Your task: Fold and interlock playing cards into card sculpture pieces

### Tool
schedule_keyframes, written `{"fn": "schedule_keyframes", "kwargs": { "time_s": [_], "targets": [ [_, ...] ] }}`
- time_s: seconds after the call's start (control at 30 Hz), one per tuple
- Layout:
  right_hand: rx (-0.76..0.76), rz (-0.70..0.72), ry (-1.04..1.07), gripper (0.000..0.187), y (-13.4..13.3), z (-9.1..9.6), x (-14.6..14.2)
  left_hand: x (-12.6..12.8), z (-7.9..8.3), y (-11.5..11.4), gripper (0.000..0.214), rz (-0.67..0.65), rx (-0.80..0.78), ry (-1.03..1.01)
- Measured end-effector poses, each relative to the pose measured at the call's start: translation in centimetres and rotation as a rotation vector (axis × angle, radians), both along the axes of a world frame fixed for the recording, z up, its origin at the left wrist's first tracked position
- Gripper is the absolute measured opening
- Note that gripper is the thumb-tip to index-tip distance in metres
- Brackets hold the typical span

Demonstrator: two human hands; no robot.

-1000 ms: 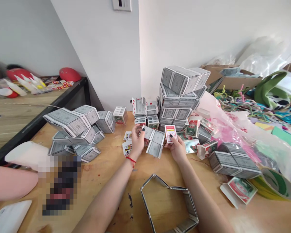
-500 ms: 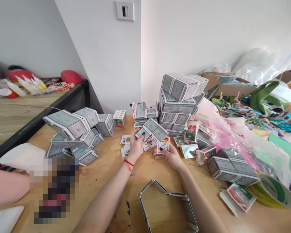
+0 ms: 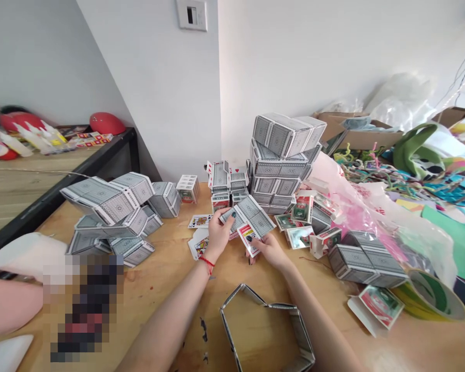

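Note:
My left hand [image 3: 218, 236], with a red string round the wrist, grips a joined strip of grey-backed playing cards [image 3: 251, 217] at its left end. My right hand [image 3: 267, 249] pinches a single card with a red and yellow face [image 3: 249, 237] and holds it under the strip's lower edge. Both hands hover over the wooden table [image 3: 166, 289] in front of a tall stack of card blocks [image 3: 282, 160]. Loose face-up cards [image 3: 199, 227] lie to the left of my left hand.
A house-shaped outline of standing cards [image 3: 269, 330] sits near the front edge. Piled card blocks [image 3: 112, 214] lie at left, card boxes [image 3: 306, 222] and more blocks [image 3: 366, 261] at right, beside a tape roll [image 3: 434, 302]. Another person's arm [image 3: 8, 305] reaches in at far left.
The card strip has been turned up and flattened in my left hand. My right hand has brought the single card leftwards, from beside the strip to under its lower edge.

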State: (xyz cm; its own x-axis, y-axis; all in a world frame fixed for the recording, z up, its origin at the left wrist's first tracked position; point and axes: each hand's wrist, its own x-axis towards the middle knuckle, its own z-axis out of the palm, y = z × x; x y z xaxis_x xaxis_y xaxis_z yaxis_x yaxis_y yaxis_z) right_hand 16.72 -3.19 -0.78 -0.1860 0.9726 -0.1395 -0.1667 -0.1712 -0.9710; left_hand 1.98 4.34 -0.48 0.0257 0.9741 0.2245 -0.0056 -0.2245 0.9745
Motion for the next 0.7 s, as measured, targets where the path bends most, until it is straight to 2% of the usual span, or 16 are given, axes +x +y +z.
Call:
{"fn": "schedule_keyframes", "kwargs": {
  "time_s": [0.37, 0.7],
  "targets": [
    [0.010, -0.037, -0.018, 0.032, 0.02, 0.18, 0.02, 0.01, 0.02, 0.09, 0.023, 0.040, 0.043, 0.026],
    [-0.011, 0.037, -0.019, 0.032, -0.27, 0.20, -0.42, 0.22, -0.30, -0.29, 0.025, 0.036, 0.061, 0.076]
  ]
}}
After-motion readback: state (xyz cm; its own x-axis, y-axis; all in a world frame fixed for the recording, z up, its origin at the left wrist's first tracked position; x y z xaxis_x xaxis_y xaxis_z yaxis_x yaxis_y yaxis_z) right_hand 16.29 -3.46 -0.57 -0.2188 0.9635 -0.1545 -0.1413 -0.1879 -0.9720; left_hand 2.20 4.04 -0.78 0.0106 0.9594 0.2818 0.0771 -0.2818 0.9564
